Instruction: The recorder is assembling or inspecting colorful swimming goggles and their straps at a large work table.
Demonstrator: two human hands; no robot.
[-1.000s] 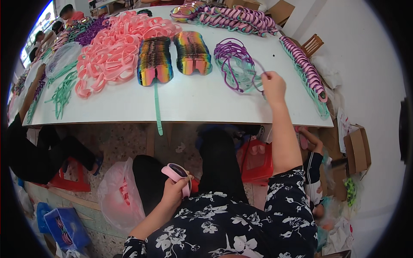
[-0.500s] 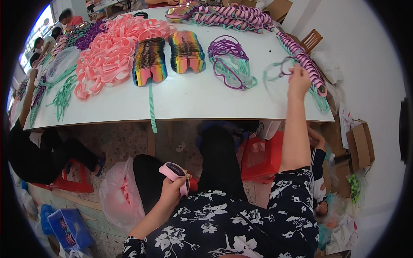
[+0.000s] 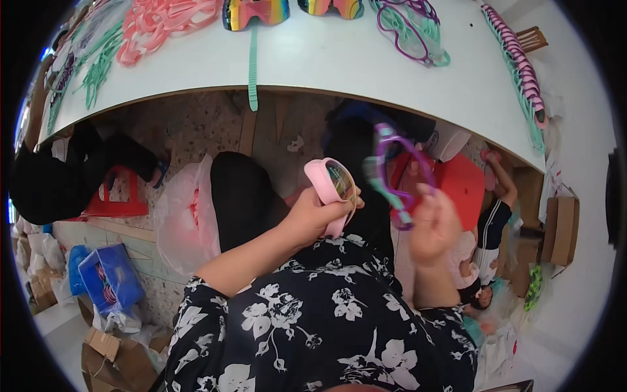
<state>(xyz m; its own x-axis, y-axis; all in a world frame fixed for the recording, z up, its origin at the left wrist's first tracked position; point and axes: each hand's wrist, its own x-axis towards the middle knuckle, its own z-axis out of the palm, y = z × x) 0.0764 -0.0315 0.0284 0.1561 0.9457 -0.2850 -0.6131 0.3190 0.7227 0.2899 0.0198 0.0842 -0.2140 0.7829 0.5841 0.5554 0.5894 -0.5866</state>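
Note:
My left hand is closed around a pink goggle piece with a dark, shiny lens, held above my lap. To its right, my right hand pinches a purple goggle frame by its lower edge. A teal strap runs along that frame, blurred by motion. The two pieces are close together but apart. On the table, more purple frames with teal straps lie in a heap. Stacks of rainbow mirrored lenses stand left of them.
A pile of pink frames and loose teal straps lie at the left. One teal strap hangs over the table edge. Goggles line up at the right. A plastic bag and a red stool flank my legs. A child is at the right.
My right hand has come back from the table's right side to my lap, bringing the purple frame. My left hand has risen slightly with the pink piece. The view has tilted downward.

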